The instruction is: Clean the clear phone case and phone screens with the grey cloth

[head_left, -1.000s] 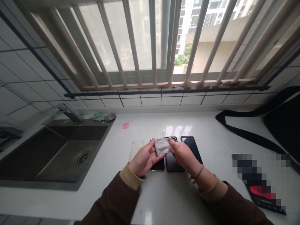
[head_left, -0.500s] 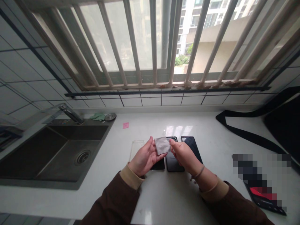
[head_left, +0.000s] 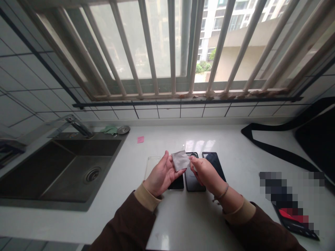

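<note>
I held a small grey square wiping cloth (head_left: pixel 180 160) above the white countertop (head_left: pixel 235 146), pinched between my left hand (head_left: pixel 161 174) and right hand (head_left: pixel 205 172). Beneath it lay three dark phones (head_left: pixel 194 181) side by side, a clear case (head_left: pixel 150 164) just left. A dark steel sink (head_left: pixel 65 167) sat well apart, left.

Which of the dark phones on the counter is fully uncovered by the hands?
The rightmost phone, beside the right hand. The middle phone and the left phone lie partly hidden under the hands and the grey cloth.

Three phones (head_left: pixel 212 164), one grey cloth (head_left: pixel 180 160).
</note>
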Demonstrator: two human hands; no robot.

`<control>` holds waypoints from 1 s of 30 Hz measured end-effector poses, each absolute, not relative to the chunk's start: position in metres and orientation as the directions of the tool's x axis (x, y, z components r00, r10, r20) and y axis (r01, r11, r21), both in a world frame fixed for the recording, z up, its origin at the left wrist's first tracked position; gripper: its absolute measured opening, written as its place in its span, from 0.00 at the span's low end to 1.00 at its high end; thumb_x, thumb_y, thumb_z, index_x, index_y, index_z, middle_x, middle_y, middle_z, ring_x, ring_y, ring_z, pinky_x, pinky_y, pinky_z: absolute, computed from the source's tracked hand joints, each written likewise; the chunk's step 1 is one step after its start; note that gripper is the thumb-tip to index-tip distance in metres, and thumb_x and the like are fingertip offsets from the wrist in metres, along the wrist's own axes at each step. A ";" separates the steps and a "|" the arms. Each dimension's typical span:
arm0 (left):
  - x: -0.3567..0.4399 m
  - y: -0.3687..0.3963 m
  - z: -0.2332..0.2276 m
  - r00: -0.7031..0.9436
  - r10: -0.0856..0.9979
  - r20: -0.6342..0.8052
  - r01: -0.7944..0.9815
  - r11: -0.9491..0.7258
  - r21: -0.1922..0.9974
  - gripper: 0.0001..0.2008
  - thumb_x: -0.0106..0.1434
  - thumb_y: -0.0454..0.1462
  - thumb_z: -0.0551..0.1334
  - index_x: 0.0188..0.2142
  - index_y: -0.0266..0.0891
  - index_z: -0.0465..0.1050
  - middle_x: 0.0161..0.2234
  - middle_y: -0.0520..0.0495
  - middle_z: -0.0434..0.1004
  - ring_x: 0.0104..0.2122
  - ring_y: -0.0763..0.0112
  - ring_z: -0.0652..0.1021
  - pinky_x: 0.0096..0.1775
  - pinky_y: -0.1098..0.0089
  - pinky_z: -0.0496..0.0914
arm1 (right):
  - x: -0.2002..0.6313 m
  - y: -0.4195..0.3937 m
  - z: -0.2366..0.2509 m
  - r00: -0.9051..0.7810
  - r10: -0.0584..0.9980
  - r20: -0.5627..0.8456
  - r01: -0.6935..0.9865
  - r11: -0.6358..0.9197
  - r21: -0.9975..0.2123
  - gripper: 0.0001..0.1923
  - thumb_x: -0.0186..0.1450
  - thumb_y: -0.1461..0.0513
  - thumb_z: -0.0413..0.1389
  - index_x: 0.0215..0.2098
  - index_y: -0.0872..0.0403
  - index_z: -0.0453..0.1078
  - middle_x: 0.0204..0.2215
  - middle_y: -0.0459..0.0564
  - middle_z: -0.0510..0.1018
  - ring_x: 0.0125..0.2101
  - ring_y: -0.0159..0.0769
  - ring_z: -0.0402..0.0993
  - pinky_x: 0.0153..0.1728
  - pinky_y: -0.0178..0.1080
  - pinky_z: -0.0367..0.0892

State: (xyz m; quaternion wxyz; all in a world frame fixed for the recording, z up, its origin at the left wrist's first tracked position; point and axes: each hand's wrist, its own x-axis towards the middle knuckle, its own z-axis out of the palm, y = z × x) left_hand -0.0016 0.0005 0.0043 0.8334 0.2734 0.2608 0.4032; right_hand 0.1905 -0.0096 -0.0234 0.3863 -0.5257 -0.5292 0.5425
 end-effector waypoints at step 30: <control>-0.003 0.003 0.002 0.435 0.871 -0.228 -0.603 0.469 0.645 0.32 0.78 0.51 0.51 0.66 0.27 0.68 0.61 0.26 0.77 0.61 0.52 0.78 0.62 0.57 0.72 | 0.215 -0.062 0.032 0.162 0.760 0.629 -0.002 0.638 -0.770 0.38 0.65 0.27 0.48 0.18 0.47 0.64 0.13 0.46 0.62 0.16 0.38 0.60 0.24 0.44 0.60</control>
